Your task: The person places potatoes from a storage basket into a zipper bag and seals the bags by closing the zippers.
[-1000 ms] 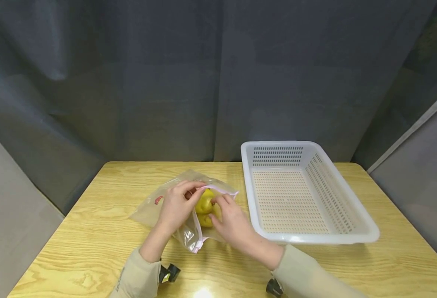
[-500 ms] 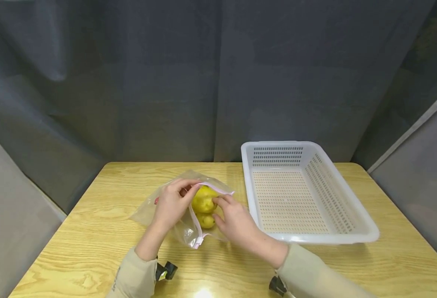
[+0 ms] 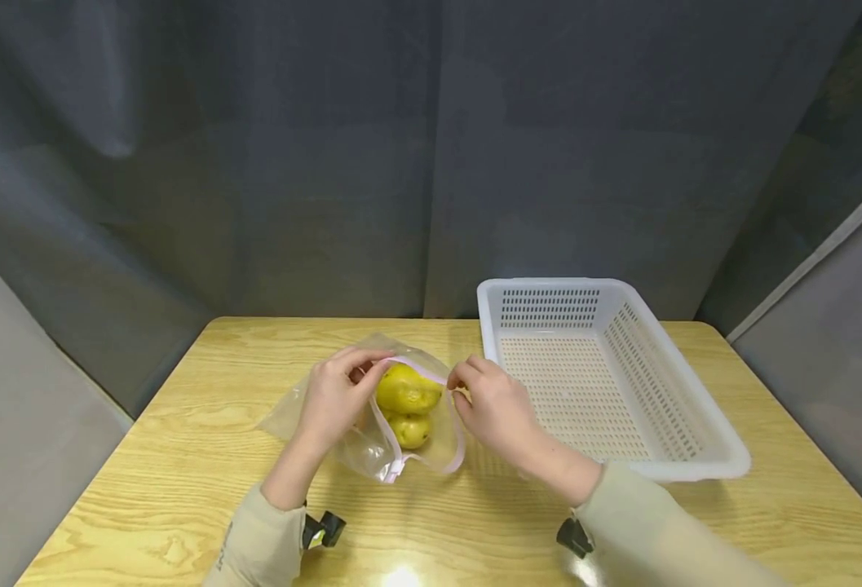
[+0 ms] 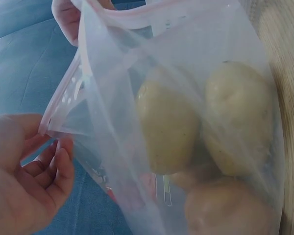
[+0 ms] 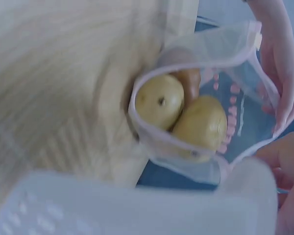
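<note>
A clear zip bag (image 3: 363,451) with a pink-edged mouth lies on the table, gaping towards the right. Inside it are yellow potatoes (image 3: 408,391), and a browner one (image 5: 190,81) shows behind them in the right wrist view. My left hand (image 3: 333,398) pinches the far side of the mouth between thumb and fingers. At the right end of that pink edge, my right hand (image 3: 499,405) has its thumb and fingers curled together on the plastic. A slider (image 5: 257,41) sits at the near corner of the zip.
A white perforated plastic basket (image 3: 683,371) stands to the right, close beside my right hand. Dark curtains (image 3: 313,163) hang behind the wooden table (image 3: 166,489).
My right hand has left the potatoes inside the bag and moved right to the end of its edge. The mouth is wider, with more of the potatoes showing.
</note>
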A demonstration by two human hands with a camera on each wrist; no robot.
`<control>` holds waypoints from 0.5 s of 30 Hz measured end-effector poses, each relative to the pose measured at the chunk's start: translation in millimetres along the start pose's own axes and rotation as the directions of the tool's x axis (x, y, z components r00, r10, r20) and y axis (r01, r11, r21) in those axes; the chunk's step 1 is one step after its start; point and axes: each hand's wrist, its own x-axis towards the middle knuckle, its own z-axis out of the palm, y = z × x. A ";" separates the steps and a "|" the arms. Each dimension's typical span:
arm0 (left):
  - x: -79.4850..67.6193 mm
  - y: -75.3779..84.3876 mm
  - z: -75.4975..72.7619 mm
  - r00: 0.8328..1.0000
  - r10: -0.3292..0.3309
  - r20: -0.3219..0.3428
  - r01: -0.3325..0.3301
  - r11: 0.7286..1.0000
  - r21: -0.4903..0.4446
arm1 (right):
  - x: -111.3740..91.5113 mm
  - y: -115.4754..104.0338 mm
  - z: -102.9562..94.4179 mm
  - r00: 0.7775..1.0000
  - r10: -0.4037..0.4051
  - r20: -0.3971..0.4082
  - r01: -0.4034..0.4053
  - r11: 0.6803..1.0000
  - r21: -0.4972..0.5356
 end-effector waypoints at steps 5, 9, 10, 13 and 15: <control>0.0 -1.0 -1.4 1.000 0.001 -0.001 -0.001 1.000 0.005 | 6.5 9.8 -3.5 0.999 0.029 0.037 -0.027 0.999 -0.045; -0.7 -1.0 -1.7 1.000 0.006 0.009 -0.006 1.000 0.006 | 10.1 13.4 -2.3 0.992 0.066 0.106 -0.061 0.997 -0.051; -0.9 -0.8 -1.7 1.000 0.007 0.014 -0.007 1.000 0.003 | 10.7 14.1 -1.6 0.990 0.073 0.120 -0.067 0.996 -0.050; -1.5 -0.6 -1.7 1.000 0.011 0.027 -0.011 1.000 -0.003 | 12.3 14.8 0.2 0.986 0.082 0.147 -0.076 0.996 -0.046; -1.8 -0.2 -1.9 0.999 0.012 0.038 -0.011 1.000 -0.002 | 13.3 14.9 1.2 0.985 0.079 0.156 -0.072 0.996 -0.046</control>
